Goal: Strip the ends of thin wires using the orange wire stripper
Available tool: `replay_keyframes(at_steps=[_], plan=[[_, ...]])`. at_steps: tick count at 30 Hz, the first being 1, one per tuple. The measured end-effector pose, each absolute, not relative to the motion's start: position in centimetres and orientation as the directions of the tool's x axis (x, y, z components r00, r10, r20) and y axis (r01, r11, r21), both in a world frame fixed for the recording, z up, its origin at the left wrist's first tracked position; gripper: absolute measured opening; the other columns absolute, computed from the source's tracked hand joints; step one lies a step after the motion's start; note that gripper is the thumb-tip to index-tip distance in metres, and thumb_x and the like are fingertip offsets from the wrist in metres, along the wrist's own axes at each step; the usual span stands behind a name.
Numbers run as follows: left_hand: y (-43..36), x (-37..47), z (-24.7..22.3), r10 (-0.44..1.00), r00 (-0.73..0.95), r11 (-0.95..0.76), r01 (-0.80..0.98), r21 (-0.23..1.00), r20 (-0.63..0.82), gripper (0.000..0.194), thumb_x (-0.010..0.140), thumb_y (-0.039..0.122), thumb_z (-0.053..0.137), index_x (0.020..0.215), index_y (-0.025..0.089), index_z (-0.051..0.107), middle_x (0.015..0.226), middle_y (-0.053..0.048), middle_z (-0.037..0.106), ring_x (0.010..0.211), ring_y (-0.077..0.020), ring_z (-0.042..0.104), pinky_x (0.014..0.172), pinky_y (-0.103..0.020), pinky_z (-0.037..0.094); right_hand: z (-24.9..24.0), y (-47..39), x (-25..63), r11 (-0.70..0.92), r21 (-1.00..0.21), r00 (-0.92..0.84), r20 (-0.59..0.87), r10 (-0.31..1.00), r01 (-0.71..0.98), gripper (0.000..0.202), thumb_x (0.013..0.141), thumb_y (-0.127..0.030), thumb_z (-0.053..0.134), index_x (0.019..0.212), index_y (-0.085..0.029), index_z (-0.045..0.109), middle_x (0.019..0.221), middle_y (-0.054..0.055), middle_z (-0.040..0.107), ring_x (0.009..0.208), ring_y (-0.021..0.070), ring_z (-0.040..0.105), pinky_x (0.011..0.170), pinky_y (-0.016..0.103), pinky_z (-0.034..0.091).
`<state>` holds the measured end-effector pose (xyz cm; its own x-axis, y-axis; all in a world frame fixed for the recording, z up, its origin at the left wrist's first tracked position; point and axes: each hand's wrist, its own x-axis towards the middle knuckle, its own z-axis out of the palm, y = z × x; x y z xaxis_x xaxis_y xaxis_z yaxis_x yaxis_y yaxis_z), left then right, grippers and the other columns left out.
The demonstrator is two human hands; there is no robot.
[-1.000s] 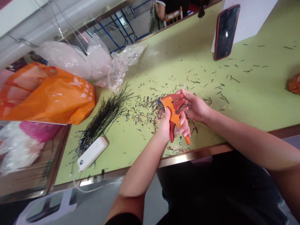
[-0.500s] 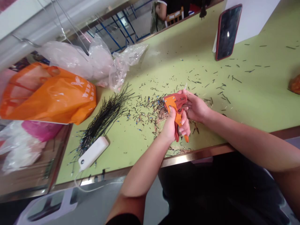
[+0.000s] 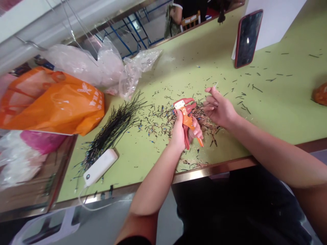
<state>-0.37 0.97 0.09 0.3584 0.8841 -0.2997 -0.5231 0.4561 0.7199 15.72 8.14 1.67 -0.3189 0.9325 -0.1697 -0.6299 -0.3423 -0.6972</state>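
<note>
Our left hand (image 3: 180, 133)'s got fingers wrapped round an orange tool (image 3: 187, 120) — right hand (image 3: 221, 109)'s pinching some thin, blurry bit (image 3: 216, 84).

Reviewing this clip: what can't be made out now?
All in the head view:
Pale piece by the right hand: too small and blurred to identify.
Part of the left hand: hidden behind the orange tool.
Inside of the orange bag: mostly hidden by its side.
Reddish object: cut off by the right edge.
Another person: cut off by the top edge.
</note>
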Motion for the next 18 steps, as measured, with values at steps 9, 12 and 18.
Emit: replay_keyframes(at_steps=[9,12,18], plan=[[1.0,-0.5,-1.6,0.868,0.392,0.446,-0.350,0.824,-0.303,0.087,0.094,0.095,0.035,0.086,0.016,0.070,0.058,-0.004,0.066,0.053,-0.0181,0.068,0.058,-0.032,0.060,1.8,8.6,16.1,-0.215,-0.771,-0.250,-0.075,0.965,-0.600,0.037,0.102,-0.060,0.068,0.093,-0.027,0.058,0.055,-0.011,0.025,0.047,0.0110,0.023,0.047,0.025,0.034],[1.0,-0.3,-2.1,0.871,0.393,0.413,-0.265,0.871,-0.293,0.095,0.092,0.096,0.037,0.114,0.011,0.074,0.068,-0.008,0.074,0.064,-0.0232,0.076,0.062,-0.034,0.061,1.2,8.4,15.7,-0.192,-0.782,-0.263,-0.037,0.964,-0.593,0.037,0.101,-0.061,0.069,0.093,-0.026,0.060,0.056,-0.011,0.026,0.048,0.0107,0.025,0.049,0.024,0.036],[0.4,-2.0,-1.6,0.981,0.194,0.025,0.027,0.999,-0.030,0.094,0.093,0.094,0.041,0.135,0.015,0.069,0.101,-0.015,0.084,0.087,-0.0260,0.081,0.079,-0.039,0.066,0.9,8.5,15.9,-0.167,-0.806,-0.263,-0.014,0.965,-0.568,0.040,0.101,-0.064,0.067,0.094,-0.026,0.059,0.057,-0.011,0.028,0.048,0.0110,0.027,0.049,0.024,0.036]])
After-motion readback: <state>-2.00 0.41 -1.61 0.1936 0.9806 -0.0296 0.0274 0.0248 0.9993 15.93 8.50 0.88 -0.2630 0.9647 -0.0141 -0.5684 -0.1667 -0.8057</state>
